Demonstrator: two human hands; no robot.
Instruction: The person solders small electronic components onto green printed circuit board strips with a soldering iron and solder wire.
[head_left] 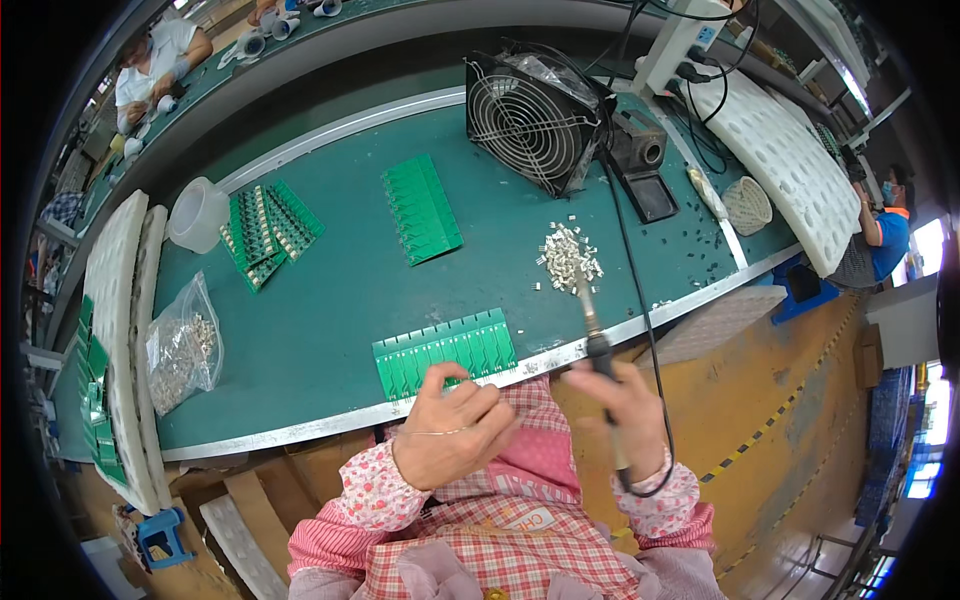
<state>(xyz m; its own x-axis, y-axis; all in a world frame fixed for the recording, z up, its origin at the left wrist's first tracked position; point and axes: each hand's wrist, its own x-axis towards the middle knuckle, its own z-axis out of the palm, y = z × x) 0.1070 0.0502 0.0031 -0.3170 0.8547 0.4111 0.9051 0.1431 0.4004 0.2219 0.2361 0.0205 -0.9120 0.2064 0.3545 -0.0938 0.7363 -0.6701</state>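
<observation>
My right hand (632, 408) is closed around a soldering iron (599, 345). The iron points away from me, its tip end over a pile of small silvery metal parts (567, 254); motion blurs the hand and iron. At the table's near edge lies a green circuit board (440, 352) with a row of slots along its far side. Curled over that board's near edge is my left hand (455, 428), with a thin solder wire (430, 433) running across it. Its fingertips are partly hidden, and I cannot make out whether they touch the board.
Another stack of green boards (422, 208) lies farther back. Populated boards (268, 232), a plastic tub (199, 214) and a bag of small parts (184, 358) are at left. A black fan (528, 120), an iron stand (648, 185) and the iron's cable (632, 262) occupy the right.
</observation>
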